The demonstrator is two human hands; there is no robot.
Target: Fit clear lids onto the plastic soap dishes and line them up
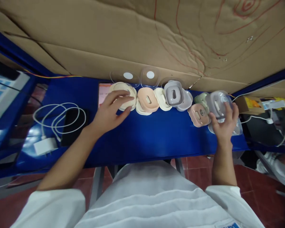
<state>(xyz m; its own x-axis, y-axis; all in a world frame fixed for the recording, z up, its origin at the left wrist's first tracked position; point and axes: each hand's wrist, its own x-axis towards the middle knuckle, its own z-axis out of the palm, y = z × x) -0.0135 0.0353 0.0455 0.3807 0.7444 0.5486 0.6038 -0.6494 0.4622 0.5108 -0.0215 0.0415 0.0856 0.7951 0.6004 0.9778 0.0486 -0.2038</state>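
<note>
My left hand [111, 110] reaches over a round cream plastic piece [123, 86] at the left end of the row. Its fingers are apart and lie over that piece; whether they press on it I cannot tell. At the right end, my right hand [224, 123] has its thumb and fingers around a pale grey soap-dish-like piece [218, 103] with a clear cover. Beside it lie a pink slotted piece [199, 114] and a green one [200, 99]. Between the hands are a peach slotted piece [147, 99], a cream piece [161, 98] and a grey slotted piece [174, 93].
Clear plastic covers [150, 83] with white round stickers lean against the cardboard wall [97, 41]. A phone [103, 91] lies behind my left hand. At left are a coiled white cable [54, 118] and charger [45, 146] on the blue table [152, 136]. A cardboard box [251, 107] stands right.
</note>
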